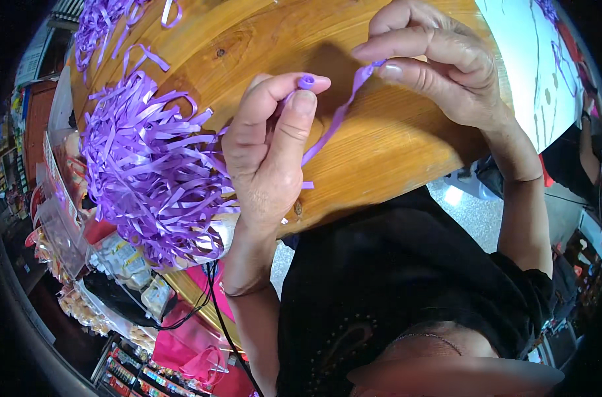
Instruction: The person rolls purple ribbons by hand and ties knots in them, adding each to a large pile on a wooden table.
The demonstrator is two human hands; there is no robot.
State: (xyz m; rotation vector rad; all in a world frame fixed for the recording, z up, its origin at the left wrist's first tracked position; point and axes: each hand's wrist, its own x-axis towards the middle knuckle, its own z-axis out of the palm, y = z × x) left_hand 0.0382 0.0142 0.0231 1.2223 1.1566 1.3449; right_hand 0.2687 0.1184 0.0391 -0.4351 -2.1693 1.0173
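Note:
My left hand [264,152] pinches a small tight roll of purple ribbon [306,81] between thumb and index finger, its open round end facing up. A loose purple ribbon strip [334,126] runs from beneath my left hand up to the right. Its twisted upper end is pinched between the thumb and index finger of my right hand [446,66]. Both hands are raised over the wooden table [248,40]. Just left of my left hand lies a large heap of cut purple ribbons [149,172], partly hidden by that hand.
More purple ribbons [106,26] lie at the table's far left. A white sheet [535,73] with dark streaks is at the right. Packaged goods [122,261] and a pink bag [188,351] stand below left, beside black cables [215,298].

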